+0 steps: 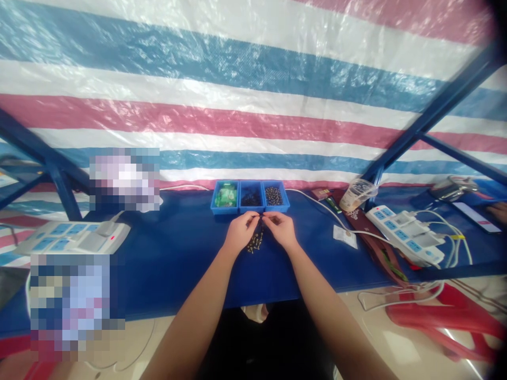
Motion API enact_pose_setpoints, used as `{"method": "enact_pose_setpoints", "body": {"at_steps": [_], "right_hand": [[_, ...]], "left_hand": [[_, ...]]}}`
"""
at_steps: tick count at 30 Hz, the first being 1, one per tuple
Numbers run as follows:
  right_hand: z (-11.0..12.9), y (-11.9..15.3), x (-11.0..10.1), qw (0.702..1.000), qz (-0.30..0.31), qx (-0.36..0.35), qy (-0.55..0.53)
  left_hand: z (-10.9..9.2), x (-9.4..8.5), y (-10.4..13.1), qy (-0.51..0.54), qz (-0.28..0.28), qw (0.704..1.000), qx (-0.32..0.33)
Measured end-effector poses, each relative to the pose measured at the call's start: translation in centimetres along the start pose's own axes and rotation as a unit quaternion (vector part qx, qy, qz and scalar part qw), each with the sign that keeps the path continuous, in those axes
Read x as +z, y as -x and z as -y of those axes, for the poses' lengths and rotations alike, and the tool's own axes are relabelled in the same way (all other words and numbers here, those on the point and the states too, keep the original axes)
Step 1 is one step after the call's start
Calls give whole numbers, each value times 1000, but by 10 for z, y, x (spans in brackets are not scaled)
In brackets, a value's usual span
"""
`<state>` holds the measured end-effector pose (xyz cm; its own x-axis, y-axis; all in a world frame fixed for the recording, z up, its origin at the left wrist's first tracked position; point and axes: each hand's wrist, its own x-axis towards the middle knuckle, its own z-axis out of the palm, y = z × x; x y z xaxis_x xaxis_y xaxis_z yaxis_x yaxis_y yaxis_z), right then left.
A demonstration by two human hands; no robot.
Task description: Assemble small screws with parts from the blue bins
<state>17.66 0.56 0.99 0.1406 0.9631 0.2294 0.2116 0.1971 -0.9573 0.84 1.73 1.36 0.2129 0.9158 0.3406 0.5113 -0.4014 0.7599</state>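
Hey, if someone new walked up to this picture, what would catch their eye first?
Probably the big sheet striped in red, white and blue, filling the view behind the table. Next, at center, three blue bins side by side on the blue table, with the left hand and right hand close together just in front, over small brass-colored pieces.

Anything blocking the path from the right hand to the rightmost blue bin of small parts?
Nothing visible except the blue bin's near wall. The left hand is to the side of the right hand's path.
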Motion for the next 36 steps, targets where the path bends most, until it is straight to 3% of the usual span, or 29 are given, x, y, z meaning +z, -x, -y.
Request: {"method": "enact_pose_setpoints", "body": {"at_steps": [21, 36], "right_hand": [[-2, 0, 1, 1000, 11, -7, -10], [4, -2, 2, 993, 9, -13, -120]], "left_hand": [[-2, -1, 0, -9, 11, 1000, 6], [-1, 1, 0, -40, 26, 998, 40]]}}
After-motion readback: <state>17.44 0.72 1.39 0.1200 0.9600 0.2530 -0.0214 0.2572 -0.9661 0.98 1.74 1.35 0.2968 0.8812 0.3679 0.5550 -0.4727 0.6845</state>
